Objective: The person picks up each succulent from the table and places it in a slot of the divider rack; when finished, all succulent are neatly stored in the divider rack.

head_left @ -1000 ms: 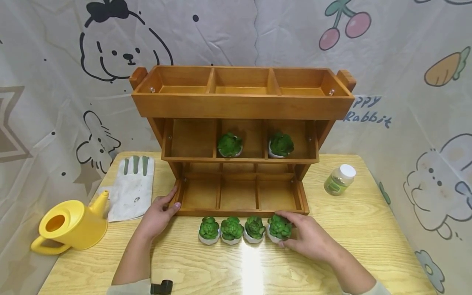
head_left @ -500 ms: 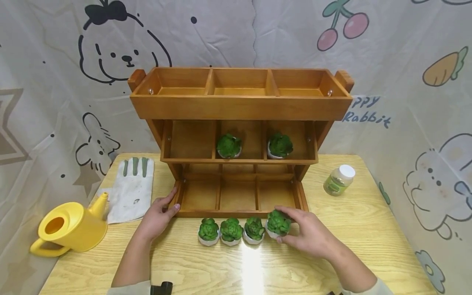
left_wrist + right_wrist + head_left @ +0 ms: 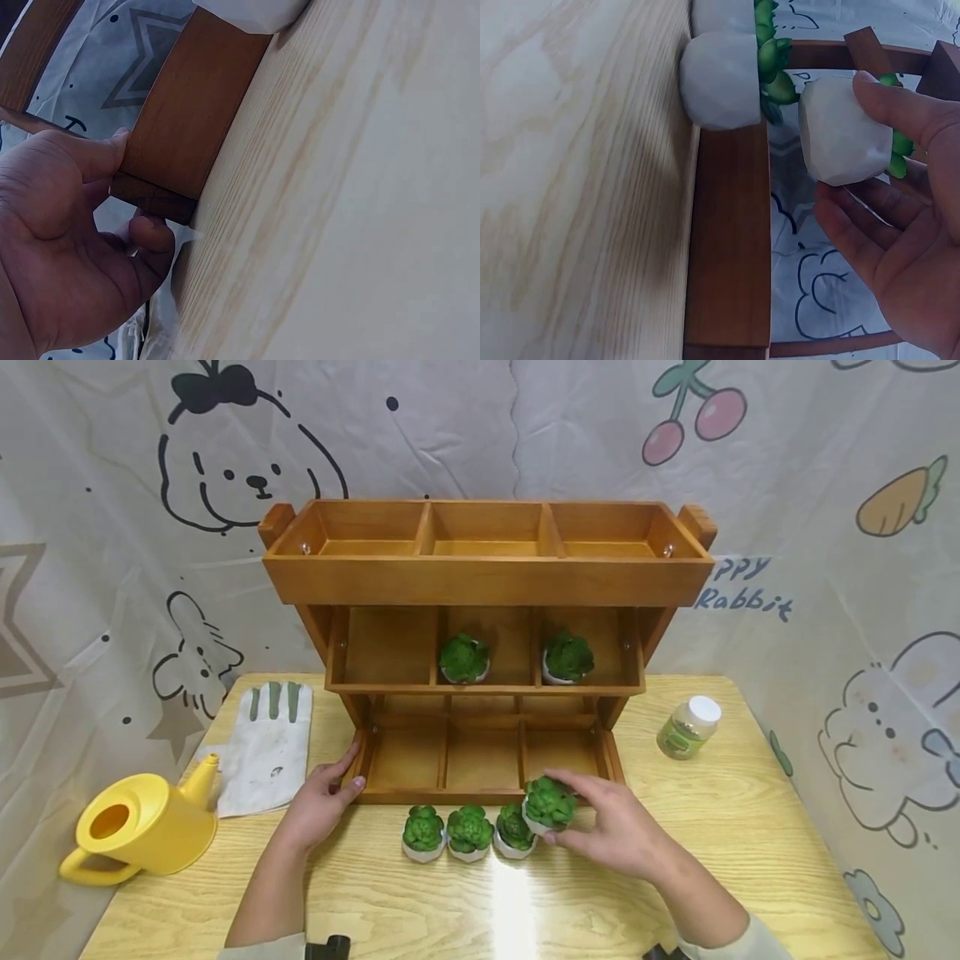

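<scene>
My right hand [image 3: 618, 822] grips a small green potted succulent [image 3: 551, 803] by its white faceted pot [image 3: 847, 133], thumb on one side and fingers on the other. In the right wrist view the pot is raised off the table. My left hand [image 3: 326, 797] pinches the lower left front corner of the three-tier wooden planter shelf [image 3: 487, 581], thumb on the bottom tray's front board [image 3: 184, 105]. Three more potted succulents stand in a row before the shelf: left [image 3: 423, 833], middle [image 3: 470, 832] and right [image 3: 514, 832]. Two others sit in the middle tier's centre [image 3: 464, 658] and right [image 3: 568, 658] compartments.
A yellow watering can [image 3: 150, 822] and a white glove [image 3: 266, 752] with green-striped fingers are at the left of the table [image 3: 405, 910]. A clear jar [image 3: 688, 727] with a white lid stands to the right of the shelf. A printed cloth [image 3: 450, 427] hangs behind.
My right hand has lifted the rightmost succulent from the end of the row and moved it up and left, toward the bottom tray. The left hand has stayed at the shelf corner.
</scene>
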`<action>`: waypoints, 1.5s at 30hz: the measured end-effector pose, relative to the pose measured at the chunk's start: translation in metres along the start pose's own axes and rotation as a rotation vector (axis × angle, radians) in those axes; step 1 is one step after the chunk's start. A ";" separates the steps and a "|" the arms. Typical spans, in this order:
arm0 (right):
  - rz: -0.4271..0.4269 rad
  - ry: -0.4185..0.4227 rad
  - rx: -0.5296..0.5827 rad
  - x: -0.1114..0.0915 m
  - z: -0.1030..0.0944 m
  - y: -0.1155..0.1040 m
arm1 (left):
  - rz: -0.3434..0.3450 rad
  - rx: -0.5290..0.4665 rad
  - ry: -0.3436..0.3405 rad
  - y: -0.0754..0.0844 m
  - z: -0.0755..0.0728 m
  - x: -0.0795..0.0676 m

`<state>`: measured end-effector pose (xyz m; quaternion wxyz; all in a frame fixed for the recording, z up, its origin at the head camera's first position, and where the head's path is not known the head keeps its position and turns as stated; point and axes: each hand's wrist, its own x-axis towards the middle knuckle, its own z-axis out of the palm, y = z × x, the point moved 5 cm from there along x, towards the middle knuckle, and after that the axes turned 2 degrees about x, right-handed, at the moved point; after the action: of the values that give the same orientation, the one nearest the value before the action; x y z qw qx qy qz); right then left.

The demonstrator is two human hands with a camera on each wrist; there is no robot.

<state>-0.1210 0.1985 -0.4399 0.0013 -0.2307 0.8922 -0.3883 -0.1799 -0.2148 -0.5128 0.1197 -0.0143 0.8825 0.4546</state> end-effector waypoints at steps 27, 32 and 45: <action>-0.050 0.065 0.065 0.037 0.008 -0.048 | -0.018 0.001 -0.002 -0.005 0.003 0.001; -0.091 0.069 0.058 0.045 0.008 -0.056 | -0.019 -0.006 -0.001 -0.005 0.003 0.001; -0.164 0.109 0.074 0.058 0.004 -0.073 | 0.006 -0.005 0.012 -0.001 0.001 0.003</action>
<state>-0.1423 0.1287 -0.3819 -0.0704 -0.2813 0.8540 -0.4319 -0.1822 -0.2142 -0.5147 0.1131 -0.0146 0.8822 0.4569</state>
